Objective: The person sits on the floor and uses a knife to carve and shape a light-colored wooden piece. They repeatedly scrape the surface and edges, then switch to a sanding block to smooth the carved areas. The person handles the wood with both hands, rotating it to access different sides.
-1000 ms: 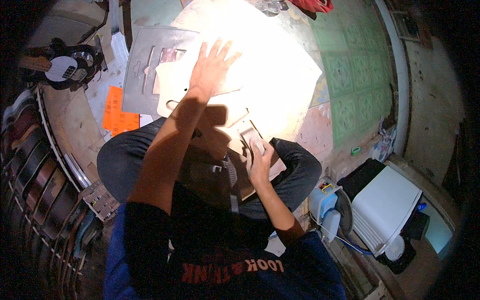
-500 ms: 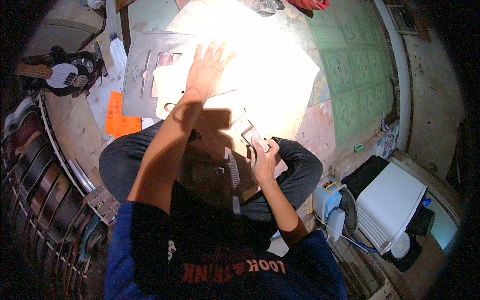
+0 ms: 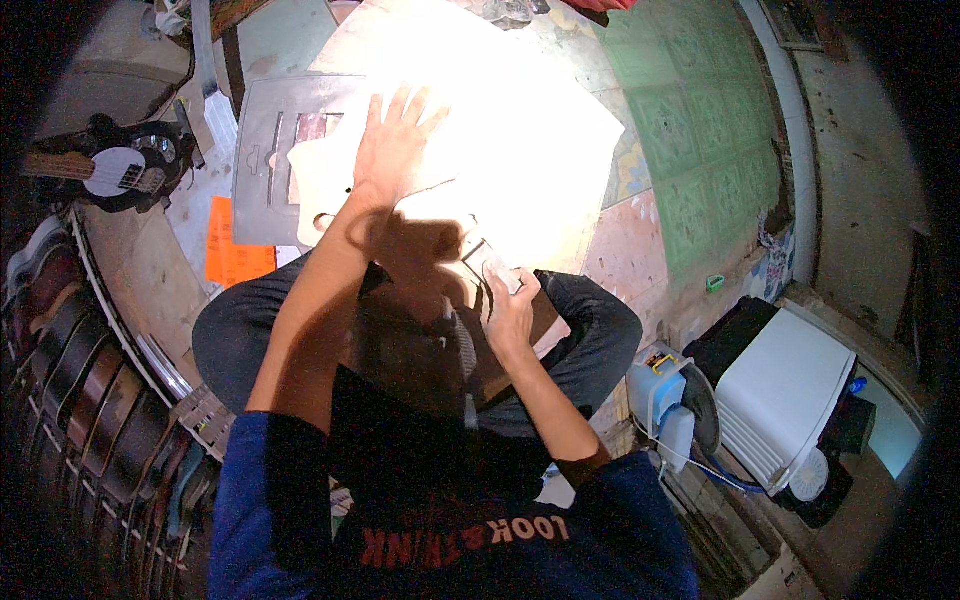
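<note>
My left hand point(image 3: 393, 150) lies flat with fingers spread on a pale, strongly lit flat piece point(image 3: 309, 175) that has a curved edge and a round hole near its left side. My right hand point(image 3: 510, 308) grips a small pale rectangular block point(image 3: 484, 257) with a dark edge. The block sits at the near part of the lit surface, below and to the right of my left hand. Glare washes out much of the surface, and my arm's shadow darkens the area by my lap.
A grey board point(image 3: 262, 160) with slots lies under the pale piece's left side. Beside it are an orange sheet point(image 3: 238, 245) and a dark electric guitar point(image 3: 130, 170). Several curved brown pieces point(image 3: 85, 400) stand at lower left. At right are a white bin-like container point(image 3: 785, 385) and green floor tiles point(image 3: 700, 150).
The whole view has shifted slightly. My right hand and its block have moved a little farther from me over the lit surface. The left hand keeps its place on the pale piece.
</note>
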`<action>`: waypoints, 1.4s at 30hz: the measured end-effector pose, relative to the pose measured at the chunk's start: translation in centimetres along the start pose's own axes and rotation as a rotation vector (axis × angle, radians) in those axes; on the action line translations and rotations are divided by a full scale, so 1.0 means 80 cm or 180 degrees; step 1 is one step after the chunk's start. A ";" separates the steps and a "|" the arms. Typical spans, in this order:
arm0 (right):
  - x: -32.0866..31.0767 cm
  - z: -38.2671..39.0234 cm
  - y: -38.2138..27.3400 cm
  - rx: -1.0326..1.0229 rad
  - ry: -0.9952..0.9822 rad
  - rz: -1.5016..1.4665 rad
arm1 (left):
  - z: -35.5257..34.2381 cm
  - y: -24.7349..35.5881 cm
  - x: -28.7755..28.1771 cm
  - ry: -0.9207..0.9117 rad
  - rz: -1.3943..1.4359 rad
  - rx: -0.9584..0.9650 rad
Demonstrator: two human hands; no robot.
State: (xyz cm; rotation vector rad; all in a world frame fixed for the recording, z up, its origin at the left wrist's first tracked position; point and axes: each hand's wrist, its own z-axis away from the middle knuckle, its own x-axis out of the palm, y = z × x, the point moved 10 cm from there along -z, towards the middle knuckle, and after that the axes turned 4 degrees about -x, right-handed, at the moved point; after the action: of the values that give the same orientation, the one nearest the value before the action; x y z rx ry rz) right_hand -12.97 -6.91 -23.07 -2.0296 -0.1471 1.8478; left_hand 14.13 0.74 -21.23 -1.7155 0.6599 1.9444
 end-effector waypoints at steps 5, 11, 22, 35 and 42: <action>-0.015 0.032 0.025 0.0076 0.0183 -0.0208 | -0.003 -0.005 0.006 0.0042 -0.0081 0.0010; -0.019 0.009 0.009 0.0262 -0.0043 -0.0159 | 0.001 -0.005 0.027 0.0255 -0.0248 0.0079; -0.062 0.030 0.023 0.0232 0.0162 -0.0610 | 0.008 -0.006 0.007 0.0916 0.0285 0.0080; -0.153 0.060 0.082 0.0924 0.1139 -0.1091 | 0.092 0.162 0.040 0.0307 0.0579 0.1129; -0.125 0.067 0.092 0.1412 0.1199 -0.1932 | 0.102 0.163 0.026 0.0215 0.0860 0.0960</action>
State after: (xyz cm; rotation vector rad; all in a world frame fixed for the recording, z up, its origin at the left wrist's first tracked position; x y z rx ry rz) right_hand -20.81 -15.85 -16.63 -1.7230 -0.1989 1.0072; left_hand -0.55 -4.22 -21.72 -1.5730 1.1979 1.8462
